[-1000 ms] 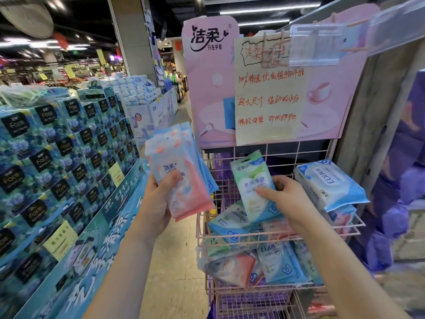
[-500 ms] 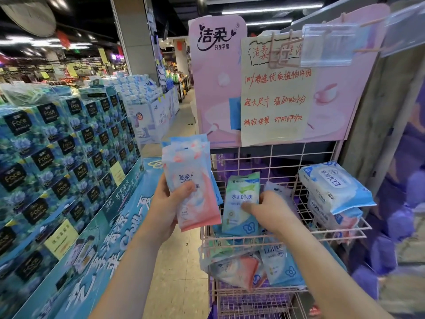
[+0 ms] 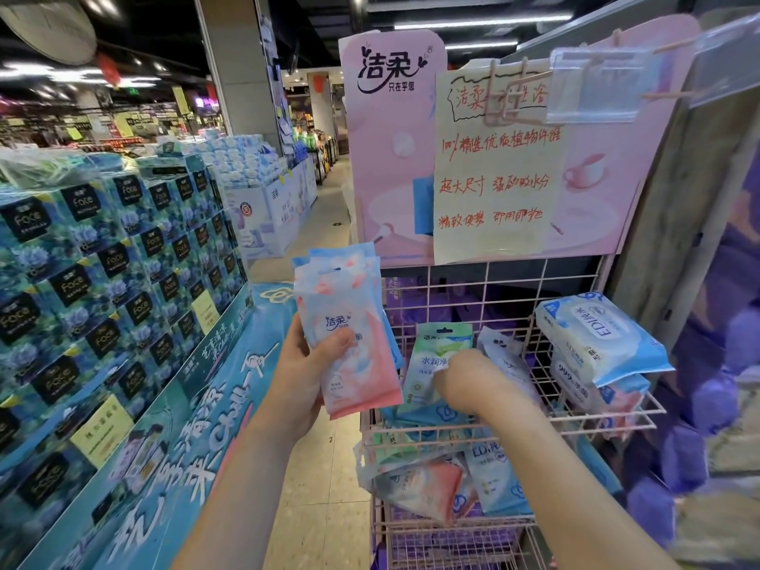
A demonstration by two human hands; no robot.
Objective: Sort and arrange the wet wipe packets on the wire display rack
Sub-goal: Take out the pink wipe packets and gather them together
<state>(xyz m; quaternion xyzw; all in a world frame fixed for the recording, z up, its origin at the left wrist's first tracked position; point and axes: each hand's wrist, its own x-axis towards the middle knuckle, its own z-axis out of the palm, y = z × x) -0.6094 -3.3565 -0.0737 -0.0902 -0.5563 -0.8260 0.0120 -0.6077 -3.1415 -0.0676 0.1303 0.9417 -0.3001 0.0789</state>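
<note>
Far left, stacked blue tissue boxes (image 3: 123, 261) stand on a blue display base (image 3: 197, 425), which runs along the aisle floor (image 3: 325, 466).

Right of them, the left grip (image 3: 304, 376) is raised in front of the rack's left edge. It is closed round a fan of pink packets (image 3: 349, 335), thumb across the front one and fingers behind. The packets stand upright, clear of the shelves.

The pink wire rack (image 3: 493, 290) fills the middle. On its top shelf a green packet (image 3: 436, 355) stands upright near the left end, over blue packets (image 3: 427, 415) lying flat. The right grip (image 3: 469, 380) reaches into this shelf, back of the hand up. It pinches the green packet at its right edge, thumb on the front and the other fingers hidden. A white packet (image 3: 499, 347) leans just behind that grip.

On the shelf below, a pink packet (image 3: 419, 483) and a blue one (image 3: 493, 479) lie jumbled among others, touching.

Above the shelves a pink sign (image 3: 390, 158) stands upright, with a handwritten note (image 3: 497, 178) fixed over its middle.

At the top shelf's right end, two big packs (image 3: 596, 339) are stacked flat, overhanging the wire edge.
</note>
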